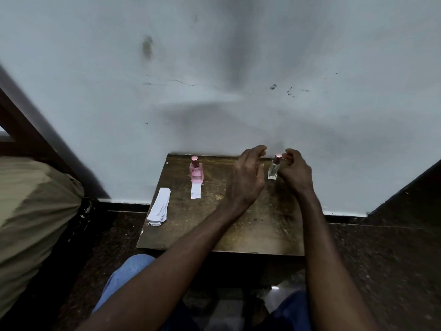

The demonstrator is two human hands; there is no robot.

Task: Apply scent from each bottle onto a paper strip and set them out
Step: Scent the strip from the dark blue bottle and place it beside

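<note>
Your knees in blue jeans (pixel 126 271) sit nearest, below a small dark wooden counter (pixel 238 230) set against a pale wall (pixel 214 68). On its left edge lies a stack of white paper strips (pixel 159 206), and farther back one used strip (pixel 196 190) lies tucked under the front of an upright pink bottle (pixel 196 172). At the far right, your left hand (pixel 245 177) hovers with fingers loosely spread beside a clear bottle (pixel 273 168), while your right hand (pixel 296 170) curls at its pink cap, though whether the fingertips touch it is unclear.
</note>
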